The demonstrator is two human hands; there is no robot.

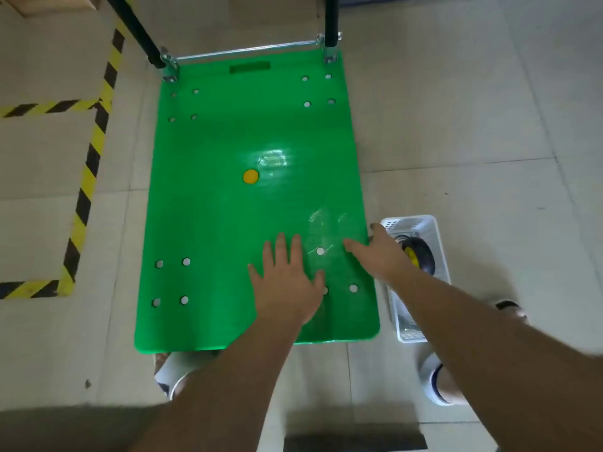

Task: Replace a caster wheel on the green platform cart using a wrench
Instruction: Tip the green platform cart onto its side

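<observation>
The green platform cart (228,207) stands upright on the tiled floor, its deck facing me, with bolt holes grouped at each corner and a yellow disc (250,176) near the middle. My left hand (287,282) lies flat on the deck with fingers spread, close to the near right bolt holes (353,288). My right hand (378,252) rests with straight fingers over the cart's right edge. A black caster wheel with a yellow hub (419,256) lies in a white basket (439,233) just right of the cart. No wrench is visible.
The cart's black handle posts (331,21) rise at the far end. Yellow and black hazard tape (85,190) marks the floor to the left. My feet (437,383) stand at the cart's near edge. A dark object (355,443) lies at the bottom.
</observation>
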